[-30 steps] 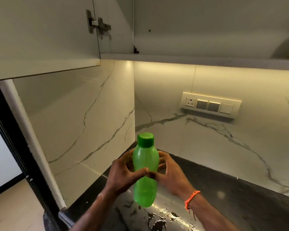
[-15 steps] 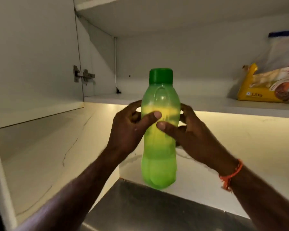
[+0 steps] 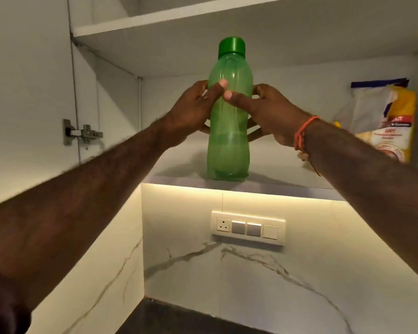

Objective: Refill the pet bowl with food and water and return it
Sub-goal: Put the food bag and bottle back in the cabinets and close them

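A green plastic water bottle point(image 3: 228, 141) with a darker green cap stands upright on the lower shelf point(image 3: 287, 186) of the open wall cabinet, near its front edge. My left hand point(image 3: 193, 109) grips the bottle's upper body from the left, and my right hand point(image 3: 263, 109) grips it from the right. Both thumbs meet on the bottle's front. A yellow and white pet food bag point(image 3: 384, 121) leans at the right end of the same shelf. No pet bowl is in view.
The cabinet door point(image 3: 22, 92) hangs open at the left, with its hinge point(image 3: 82, 135) showing. A second shelf point(image 3: 155, 22) sits above. Below the cabinet are a lit marble backsplash, a switch panel point(image 3: 247, 229) and a dark countertop point(image 3: 179, 319).
Both hands lifted the bottle from over the countertop up to the cabinet, and its base now rests on the lower shelf. My view tilted upward.
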